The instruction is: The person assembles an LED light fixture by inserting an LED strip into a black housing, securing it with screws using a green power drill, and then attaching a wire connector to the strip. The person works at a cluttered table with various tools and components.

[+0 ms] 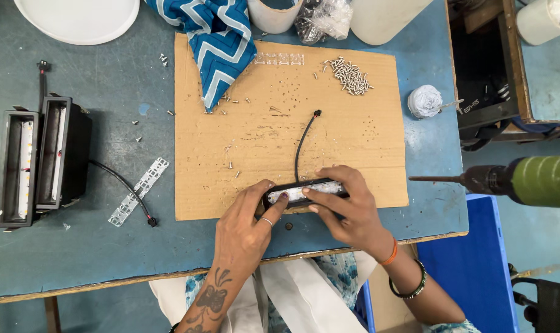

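Note:
A small black light housing (304,192) with a pale strip inside lies on a brown cardboard sheet (354,123) near the table's front edge. Its black cable (302,139) runs away from me across the cardboard. My left hand (246,228) grips the housing's left end, thumb and forefinger pressing on it. My right hand (347,206) wraps around its right end, fingers over the top. Both hands hold the same housing flat against the cardboard.
Two larger black housings (42,157) stand at the table's left with a cable (122,185) and a clear strip (138,191). A pile of screws (351,75) lies at the cardboard's back right. A blue patterned cloth (215,37), white thread ball (425,100) and green drill (514,180) are nearby.

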